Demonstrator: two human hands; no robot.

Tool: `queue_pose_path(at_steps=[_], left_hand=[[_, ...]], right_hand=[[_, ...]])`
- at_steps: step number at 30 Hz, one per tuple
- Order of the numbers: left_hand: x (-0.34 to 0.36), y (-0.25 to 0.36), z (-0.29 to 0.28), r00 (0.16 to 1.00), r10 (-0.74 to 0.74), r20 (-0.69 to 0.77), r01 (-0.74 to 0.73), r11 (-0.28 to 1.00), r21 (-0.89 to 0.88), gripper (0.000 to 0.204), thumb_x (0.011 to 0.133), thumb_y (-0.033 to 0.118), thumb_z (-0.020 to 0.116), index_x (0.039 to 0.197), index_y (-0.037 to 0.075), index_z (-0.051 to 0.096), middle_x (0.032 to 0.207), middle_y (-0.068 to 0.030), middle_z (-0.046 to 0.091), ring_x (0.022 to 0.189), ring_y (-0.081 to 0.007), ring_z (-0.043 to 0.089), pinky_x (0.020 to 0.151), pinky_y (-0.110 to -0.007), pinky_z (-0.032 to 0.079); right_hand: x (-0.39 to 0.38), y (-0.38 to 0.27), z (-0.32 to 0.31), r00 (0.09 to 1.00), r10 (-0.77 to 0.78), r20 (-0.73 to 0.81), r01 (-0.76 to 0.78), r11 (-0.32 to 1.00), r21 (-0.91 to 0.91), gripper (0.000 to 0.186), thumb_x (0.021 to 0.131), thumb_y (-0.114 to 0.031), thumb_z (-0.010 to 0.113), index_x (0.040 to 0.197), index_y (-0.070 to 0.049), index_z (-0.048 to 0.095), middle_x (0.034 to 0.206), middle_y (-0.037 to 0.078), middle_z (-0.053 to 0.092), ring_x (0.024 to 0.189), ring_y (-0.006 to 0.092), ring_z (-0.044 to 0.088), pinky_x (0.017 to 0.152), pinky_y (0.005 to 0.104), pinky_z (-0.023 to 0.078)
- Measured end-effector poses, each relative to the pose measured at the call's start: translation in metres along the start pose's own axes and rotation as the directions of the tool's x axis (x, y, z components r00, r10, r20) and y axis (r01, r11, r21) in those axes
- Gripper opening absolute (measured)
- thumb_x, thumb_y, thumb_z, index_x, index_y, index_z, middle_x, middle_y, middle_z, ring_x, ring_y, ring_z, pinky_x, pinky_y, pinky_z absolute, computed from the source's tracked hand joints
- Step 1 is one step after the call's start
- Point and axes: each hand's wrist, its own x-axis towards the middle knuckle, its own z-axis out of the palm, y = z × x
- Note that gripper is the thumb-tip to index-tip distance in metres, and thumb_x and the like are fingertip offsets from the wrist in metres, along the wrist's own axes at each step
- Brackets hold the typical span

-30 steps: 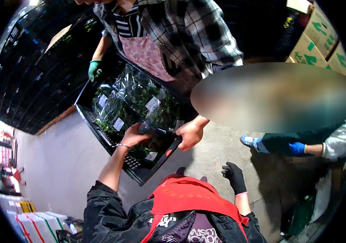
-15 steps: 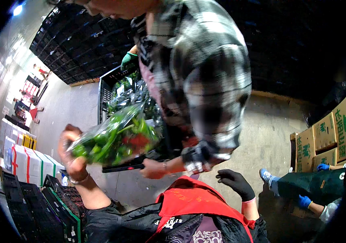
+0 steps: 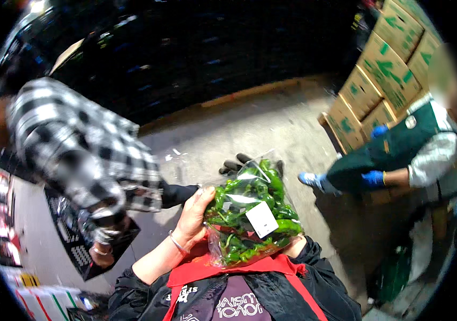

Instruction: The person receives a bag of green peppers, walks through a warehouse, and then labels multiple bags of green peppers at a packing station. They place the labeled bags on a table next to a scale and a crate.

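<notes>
Newly shifted: one bag of green peppers (image 3: pixel 239 211), frame centre, now well apart from the black crate (image 3: pixel 83 259), lower left; our left hand (image 3: pixel 192 218) gripping its left edge; our gloved right hand (image 3: pixel 231 166) behind, grip hidden

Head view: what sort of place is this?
Likely a produce warehouse or packing area, judging by the stacked cardboard boxes, the black plastic crate and the clear bag of green peppers.

Pepper bag (image 3: pixel 251 215) now by R hand (image 3: pixel 233 165), co-wkr (image 3: pixel 87 144) w/ crate (image 3: pixel 81 255) shifted L.
</notes>
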Motion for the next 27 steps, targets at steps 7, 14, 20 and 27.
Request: queue_pose_path(at_steps=[7,14,20,27], left_hand=[[0.002,-0.056,0.018,0.827,0.467,0.312,-0.481,0.304,0.822,0.053,0.079,0.007,0.066,0.126,0.000,0.042,0.110,-0.0064,0.053,0.101,-0.0157,0.053,0.091,-0.027,0.041],[-0.048,-0.082,0.047,0.656,0.222,0.722,-0.739,-0.008,0.674,0.017,0.073,0.010,0.071,0.088,0.004,0.064,0.074,-0.0080,0.058,0.069,-0.0229,0.055,0.065,-0.033,0.041],[-0.060,-0.097,0.044,0.628,0.291,0.721,-0.714,-0.153,0.684,0.028,0.078,0.017,0.069,0.101,0.004,0.059,0.072,-0.0082,0.052,0.065,-0.0230,0.052,0.062,-0.034,0.041],[-0.083,-0.099,0.029,0.707,0.263,0.656,-0.672,-0.039,0.740,0.025,0.078,0.016,0.068,0.097,0.002,0.060,0.069,-0.0086,0.050,0.057,-0.0203,0.050,0.052,-0.031,0.040]], right_hand=[[-0.102,0.014,-0.052,0.987,-0.031,-0.160,0.038,0.998,0.040,0.072,0.082,-0.050,0.062,0.128,0.002,0.047,0.117,0.015,0.059,0.109,0.0257,0.056,0.097,0.0384,0.041],[-0.142,0.046,-0.044,0.983,-0.014,-0.186,0.022,0.999,0.042,0.070,0.083,-0.050,0.060,0.128,0.001,0.047,0.116,0.014,0.059,0.108,0.0255,0.056,0.096,0.0382,0.042],[-0.165,0.055,-0.037,0.984,-0.023,-0.175,0.027,0.999,0.021,0.068,0.084,-0.050,0.059,0.128,0.000,0.047,0.115,0.014,0.059,0.107,0.0254,0.056,0.095,0.0381,0.043],[-0.184,0.070,-0.022,0.987,-0.015,-0.159,0.017,1.000,0.016,0.066,0.085,-0.050,0.057,0.128,-0.002,0.047,0.114,0.014,0.060,0.105,0.0253,0.057,0.095,0.0380,0.044]])
